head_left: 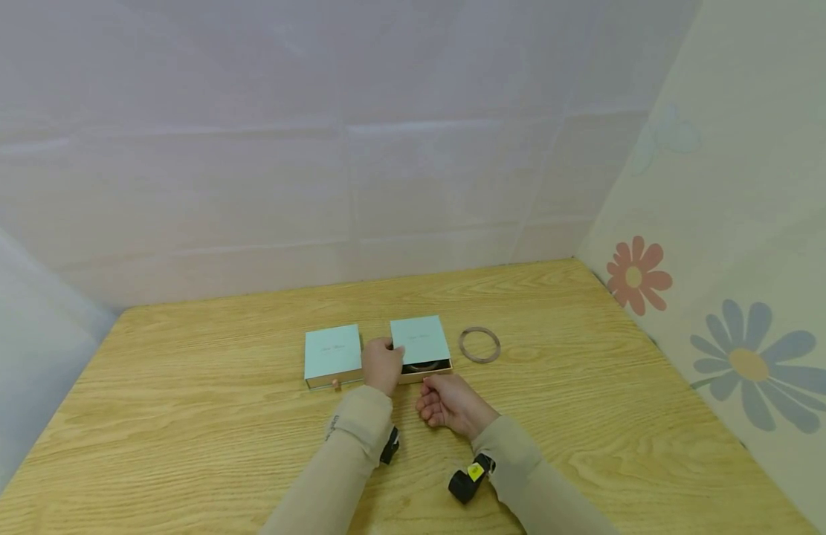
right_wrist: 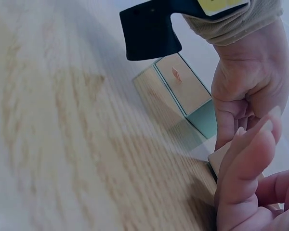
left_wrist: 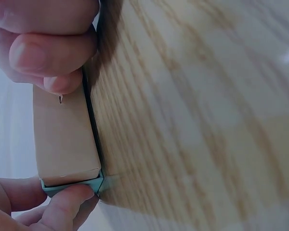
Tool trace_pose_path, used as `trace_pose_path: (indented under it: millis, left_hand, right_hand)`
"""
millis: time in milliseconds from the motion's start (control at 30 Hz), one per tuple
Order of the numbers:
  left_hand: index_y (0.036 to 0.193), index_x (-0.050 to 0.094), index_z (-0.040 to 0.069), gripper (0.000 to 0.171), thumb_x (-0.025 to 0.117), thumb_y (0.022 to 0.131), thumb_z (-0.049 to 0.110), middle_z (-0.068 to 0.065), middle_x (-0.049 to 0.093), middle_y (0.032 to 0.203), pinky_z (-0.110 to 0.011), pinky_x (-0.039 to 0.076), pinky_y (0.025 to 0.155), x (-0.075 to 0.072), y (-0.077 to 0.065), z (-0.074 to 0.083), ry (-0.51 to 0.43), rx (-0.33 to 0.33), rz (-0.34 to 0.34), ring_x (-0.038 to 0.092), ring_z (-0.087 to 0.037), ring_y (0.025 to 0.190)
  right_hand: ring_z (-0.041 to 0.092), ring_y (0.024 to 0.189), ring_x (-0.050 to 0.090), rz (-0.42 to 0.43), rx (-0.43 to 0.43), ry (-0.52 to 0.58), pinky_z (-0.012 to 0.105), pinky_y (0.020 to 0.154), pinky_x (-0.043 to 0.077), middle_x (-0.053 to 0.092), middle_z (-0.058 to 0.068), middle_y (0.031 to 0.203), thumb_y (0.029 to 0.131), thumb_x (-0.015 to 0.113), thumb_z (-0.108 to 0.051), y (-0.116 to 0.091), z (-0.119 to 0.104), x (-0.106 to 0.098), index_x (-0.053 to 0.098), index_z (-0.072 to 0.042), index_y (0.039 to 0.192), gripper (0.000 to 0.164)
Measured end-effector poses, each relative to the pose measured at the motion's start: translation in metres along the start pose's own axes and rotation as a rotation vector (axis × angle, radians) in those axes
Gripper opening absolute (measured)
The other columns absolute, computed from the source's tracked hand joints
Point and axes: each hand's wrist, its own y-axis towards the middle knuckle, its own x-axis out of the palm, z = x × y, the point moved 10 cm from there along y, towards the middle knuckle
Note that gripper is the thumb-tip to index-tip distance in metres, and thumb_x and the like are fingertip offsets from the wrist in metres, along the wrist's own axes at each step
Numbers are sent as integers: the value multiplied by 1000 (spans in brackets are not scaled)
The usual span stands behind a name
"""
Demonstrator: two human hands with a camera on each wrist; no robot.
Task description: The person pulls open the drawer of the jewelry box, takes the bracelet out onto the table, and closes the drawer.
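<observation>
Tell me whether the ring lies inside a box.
No: the ring lies on the bare table, to the right of the two boxes, touching neither.

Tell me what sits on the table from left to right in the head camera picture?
Closed box → left hand → partly open box → ring.

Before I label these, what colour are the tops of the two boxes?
Pale mint green on both, the left box and the right box; clearest in the head view.
</observation>
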Motion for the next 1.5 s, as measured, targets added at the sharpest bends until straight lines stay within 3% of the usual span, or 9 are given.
trace_pose_path:
  millis: [133, 267, 500, 733, 867, 1033, 1300, 1500]
  left_hand:
    - [75, 63, -7, 20, 60, 94, -1, -5, 45, 58, -31, 38, 55, 0, -1, 1, -7, 5, 0, 40, -17, 54]
    - [82, 67, -8, 15, 60, 93, -1, -7, 52, 62, -33, 42, 57, 0, -2, 2, -7, 4, 7, 44, -18, 56]
    - [78, 65, -8, 19, 60, 94, 0, -6, 49, 58, -33, 43, 57, -1, -3, 4, -7, 4, 3, 42, -17, 52]
    - [86, 68, -8, 14, 60, 94, 0, -11, 58, 67, -35, 46, 60, -1, -3, 3, 2, -10, 4, 45, -17, 54]
    - [74, 62, -5, 21, 60, 94, 0, -7, 50, 59, -33, 43, 57, -1, -2, 3, -1, -10, 5, 43, -17, 53]
    - [60, 46, 6, 38, 59, 95, 1, -2, 35, 50, -29, 36, 50, 1, -2, 2, -22, -7, -2, 36, -15, 43]
    - [58, 36, 12, 45, 59, 96, 2, -1, 29, 50, -28, 34, 49, 2, -2, 1, -46, -14, -12, 33, -14, 42]
    - [60, 42, 9, 40, 59, 95, 1, -1, 33, 52, -28, 35, 51, 2, -3, 0, -54, -15, -10, 34, -14, 44]
  right_hand:
    - [3, 44, 49, 3, 0, -10, 17, 41, 42, 58, -1, 58, 101, 36, -9, 0, 0, -1, 49, -8, 80, 25]
    - [3, 44, 48, 9, 6, -15, 17, 40, 42, 57, -1, 58, 102, 36, -10, 0, 1, -1, 49, -8, 80, 26]
    - [3, 44, 48, 4, 7, -31, 17, 41, 42, 57, -1, 58, 102, 35, -11, -1, 2, -1, 49, -8, 80, 26]
    - [3, 44, 48, 5, 7, -45, 17, 42, 42, 56, -1, 58, 102, 35, -12, -1, 2, -2, 49, -7, 81, 26]
    - [3, 44, 48, 10, 7, -52, 18, 42, 42, 56, -1, 58, 102, 34, -11, -1, 3, -2, 50, -6, 82, 25]
    - [3, 43, 48, 4, 5, -49, 18, 41, 43, 57, -1, 57, 99, 34, -8, -1, 3, -1, 49, -6, 82, 23]
    - [4, 44, 49, 5, 1, -48, 18, 42, 43, 57, 0, 58, 99, 35, -8, -2, 3, -1, 50, -6, 82, 23]
    - [5, 45, 51, -3, -2, -43, 19, 43, 45, 58, 0, 59, 101, 35, -9, -3, 5, -1, 50, -6, 82, 24]
